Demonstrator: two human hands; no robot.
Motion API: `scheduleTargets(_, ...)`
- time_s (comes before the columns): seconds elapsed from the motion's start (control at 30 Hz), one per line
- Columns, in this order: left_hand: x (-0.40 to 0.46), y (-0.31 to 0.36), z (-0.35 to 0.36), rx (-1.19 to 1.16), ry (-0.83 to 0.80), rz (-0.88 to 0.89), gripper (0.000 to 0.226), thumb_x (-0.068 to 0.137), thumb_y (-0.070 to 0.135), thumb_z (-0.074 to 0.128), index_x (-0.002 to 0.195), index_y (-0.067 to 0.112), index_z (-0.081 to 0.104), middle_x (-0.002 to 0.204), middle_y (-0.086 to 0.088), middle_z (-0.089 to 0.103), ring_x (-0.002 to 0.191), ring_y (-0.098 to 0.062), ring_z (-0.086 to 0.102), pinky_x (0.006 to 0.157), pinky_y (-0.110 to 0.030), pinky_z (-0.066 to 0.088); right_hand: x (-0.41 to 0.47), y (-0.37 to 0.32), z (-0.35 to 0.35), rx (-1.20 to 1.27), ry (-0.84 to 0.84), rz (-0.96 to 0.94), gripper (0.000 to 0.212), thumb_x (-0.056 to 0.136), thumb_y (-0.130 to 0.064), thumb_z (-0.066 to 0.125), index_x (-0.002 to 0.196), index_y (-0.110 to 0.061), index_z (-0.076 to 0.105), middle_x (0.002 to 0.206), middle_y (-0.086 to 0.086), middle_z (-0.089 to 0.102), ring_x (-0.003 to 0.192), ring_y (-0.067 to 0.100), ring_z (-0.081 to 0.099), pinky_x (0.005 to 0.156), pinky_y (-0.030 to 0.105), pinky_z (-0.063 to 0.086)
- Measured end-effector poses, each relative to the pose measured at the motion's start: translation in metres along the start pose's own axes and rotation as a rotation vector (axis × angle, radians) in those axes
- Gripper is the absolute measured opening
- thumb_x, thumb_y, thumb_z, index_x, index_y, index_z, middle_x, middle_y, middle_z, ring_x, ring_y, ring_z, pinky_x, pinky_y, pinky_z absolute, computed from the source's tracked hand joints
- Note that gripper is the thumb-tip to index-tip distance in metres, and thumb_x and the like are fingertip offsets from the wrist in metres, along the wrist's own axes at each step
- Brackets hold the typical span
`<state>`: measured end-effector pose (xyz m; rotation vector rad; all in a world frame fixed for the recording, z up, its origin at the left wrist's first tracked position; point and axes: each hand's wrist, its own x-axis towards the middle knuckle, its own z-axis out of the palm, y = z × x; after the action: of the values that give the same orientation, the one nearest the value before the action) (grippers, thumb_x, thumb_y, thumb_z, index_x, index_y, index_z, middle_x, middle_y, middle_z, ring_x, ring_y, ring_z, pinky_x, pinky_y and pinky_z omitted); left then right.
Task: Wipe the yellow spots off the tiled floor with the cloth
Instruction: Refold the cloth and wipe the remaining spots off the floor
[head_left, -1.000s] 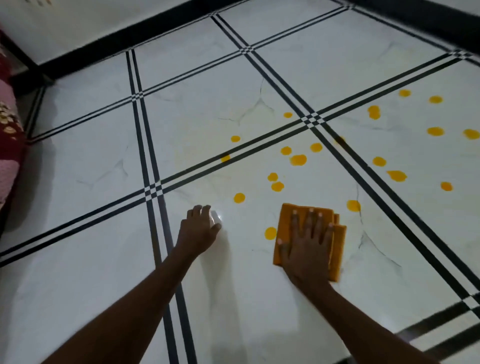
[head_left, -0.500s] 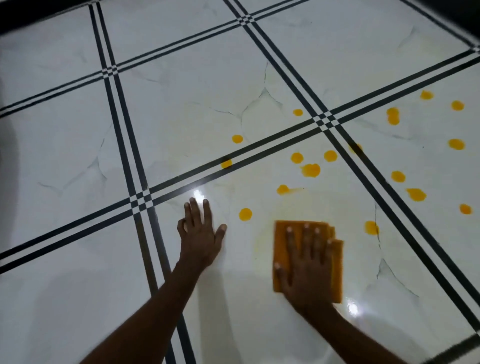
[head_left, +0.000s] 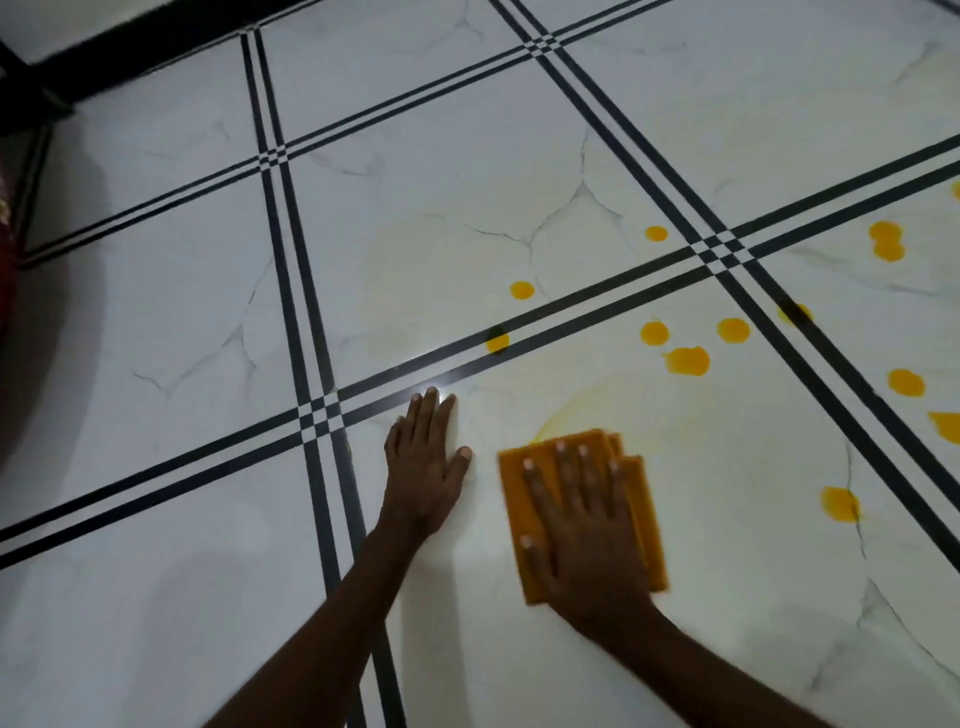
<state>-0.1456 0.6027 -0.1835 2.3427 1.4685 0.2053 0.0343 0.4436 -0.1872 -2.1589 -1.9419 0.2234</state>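
Note:
My right hand presses flat, fingers spread, on a folded orange cloth lying on the white tiled floor. My left hand rests palm down on the bare tile just left of the cloth, holding nothing. Several round yellow spots lie beyond and to the right: one on the black grout stripe, a larger blotch, one near a crack at right. A faint yellow smear arcs above the cloth.
Black double stripes cross the floor in a grid. A black skirting edge runs along the top left. A dark red fabric object sits at the far left edge.
The cloth and my right hand slid left over the tile; the yellow spots just above and left of the cloth are gone, leaving a faint smear. My left hand stays flat.

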Motion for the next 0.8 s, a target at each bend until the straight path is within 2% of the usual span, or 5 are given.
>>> scheduleTargets(0.1, 0.0, -0.006, -0.007, -0.013, 0.012, 0.006, 0.064, 0.098, 0.042, 0.024, 0.158, 0.023, 0.02, 0.167, 0.0, 0.012, 0.155, -0.014, 0.004, 0.124, -0.041, 0.011, 0.074, 0.003, 0.007, -0.047, -0.011, -0.182, 0.079, 0.098, -0.059, 0.038, 0.165, -0.024, 0.014, 0.171, 0.015, 0.012, 0.159, 0.037, -0.001, 0.127, 0.059, -0.003)
scheduleTargets(0.37, 0.006, 0.01, -0.014, 0.077, 0.021, -0.04, 0.066, 0.092, 0.04, 0.038, 0.153, 0.016, 0.033, 0.162, -0.01, 0.028, 0.151, -0.027, 0.022, 0.12, -0.048, 0.024, 0.035, 0.063, -0.026, -0.067, 0.087, 0.488, 0.079, 0.095, -0.053, 0.029, 0.164, -0.018, 0.016, 0.168, 0.025, 0.016, 0.156, 0.046, 0.012, 0.124, 0.065, 0.009)
scheduleTargets(0.57, 0.011, 0.018, -0.004, 0.121, -0.025, -0.022, 0.077, 0.092, 0.056, 0.042, 0.157, 0.019, 0.024, 0.165, -0.01, 0.02, 0.153, -0.028, 0.015, 0.12, -0.048, 0.018, 0.09, 0.041, -0.003, -0.063, -0.046, -0.058, 0.078, 0.099, -0.06, 0.032, 0.165, -0.025, 0.011, 0.172, 0.015, 0.009, 0.159, 0.038, 0.0, 0.125, 0.063, 0.007)
scheduleTargets(0.7, 0.019, 0.007, -0.014, 0.187, 0.03, -0.007, 0.075, 0.088, 0.06, 0.042, 0.15, 0.017, 0.037, 0.157, -0.01, 0.035, 0.145, -0.029, 0.031, 0.114, -0.047, 0.027, 0.115, 0.142, -0.031, -0.104, 0.042, 0.383, 0.077, 0.098, -0.058, 0.025, 0.165, -0.025, 0.009, 0.171, 0.017, 0.015, 0.158, 0.041, 0.009, 0.124, 0.064, 0.009)
scheduleTargets(0.8, 0.03, 0.014, -0.016, 0.157, -0.01, -0.046, 0.084, 0.086, 0.064, 0.038, 0.153, 0.014, 0.031, 0.16, -0.012, 0.03, 0.148, -0.029, 0.025, 0.117, -0.048, 0.024, 0.055, 0.107, -0.031, -0.079, 0.142, 0.501, 0.079, 0.097, -0.055, 0.029, 0.165, -0.019, 0.013, 0.169, 0.022, 0.014, 0.156, 0.045, 0.01, 0.125, 0.064, 0.007)
